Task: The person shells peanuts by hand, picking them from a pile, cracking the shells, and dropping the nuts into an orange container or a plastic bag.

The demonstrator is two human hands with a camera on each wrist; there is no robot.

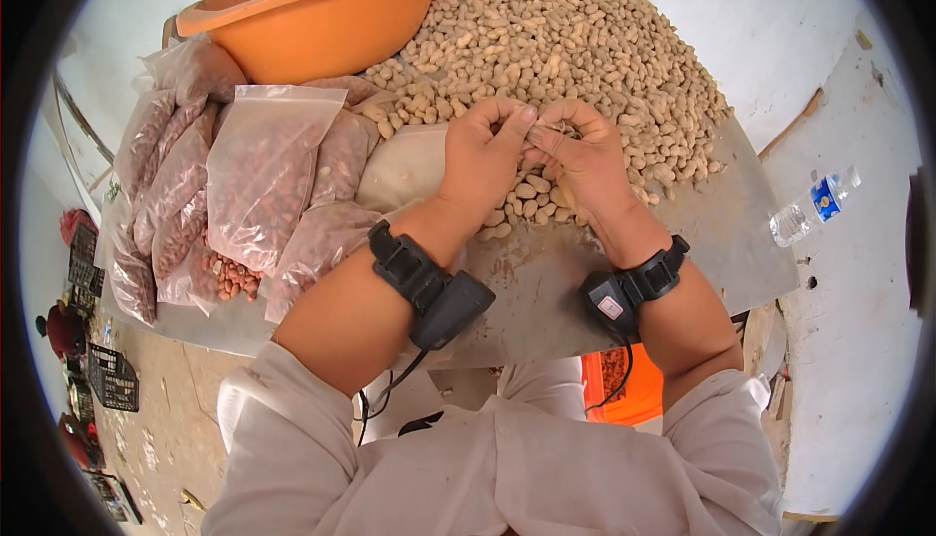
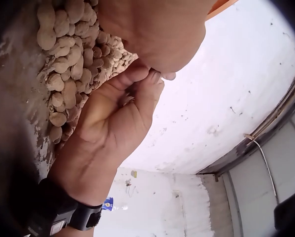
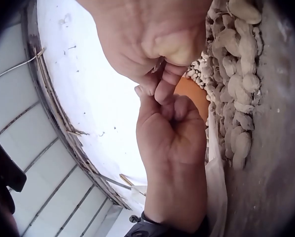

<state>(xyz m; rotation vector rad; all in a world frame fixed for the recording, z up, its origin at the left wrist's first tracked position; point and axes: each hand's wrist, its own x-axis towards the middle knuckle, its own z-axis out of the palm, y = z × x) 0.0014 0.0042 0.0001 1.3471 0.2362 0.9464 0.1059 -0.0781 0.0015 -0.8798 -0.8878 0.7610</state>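
Observation:
A big heap of unshelled peanuts [image 1: 556,39] lies on a grey metal sheet [image 1: 726,243]. Both hands meet above its near edge. My left hand [image 1: 517,124] has its fingers curled, thumb tip against the right hand's fingertips. My right hand [image 1: 548,136] curls its fingers toward it. Together they pinch one small peanut [image 1: 558,130], mostly hidden by the fingers. In the left wrist view the right hand [image 2: 113,118] shows beside the peanut heap [image 2: 68,74]. The right wrist view shows the left hand [image 3: 172,133] as a closed fist.
An orange basin [image 1: 312,9] stands at the back left. Several clear plastic bags of shelled kernels [image 1: 263,175] lie left of the hands. A water bottle [image 1: 814,206] lies on the white surface at right. Black crates [image 1: 112,375] sit on the floor at left.

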